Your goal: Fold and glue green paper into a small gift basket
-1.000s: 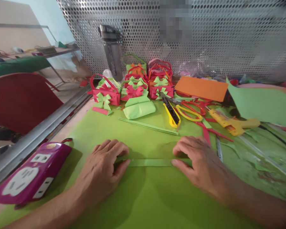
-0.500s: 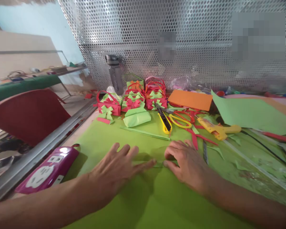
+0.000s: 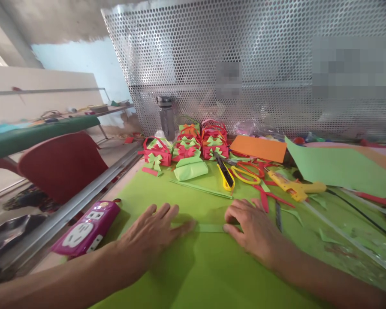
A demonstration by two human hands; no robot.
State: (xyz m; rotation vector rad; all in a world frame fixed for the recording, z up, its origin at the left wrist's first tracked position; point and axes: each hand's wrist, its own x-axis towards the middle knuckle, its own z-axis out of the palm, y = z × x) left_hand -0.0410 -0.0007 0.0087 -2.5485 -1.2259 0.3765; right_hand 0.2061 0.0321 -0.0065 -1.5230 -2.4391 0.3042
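Green paper strip (image 3: 210, 228) lies well in from desk (image 3: 199, 274) L edge; L hand (image 3: 152, 231) spread, thumb blurred at strip; R hand (image 3: 252, 225) pinching R end. Prob. light, easily creased; hold by ends.

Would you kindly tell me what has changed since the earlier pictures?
The left hand has opened from its pinch on the paper strip; its thumb slid right along it, then partly back left. The right hand stays at the strip's right part. The glue gun and bottle have not moved.
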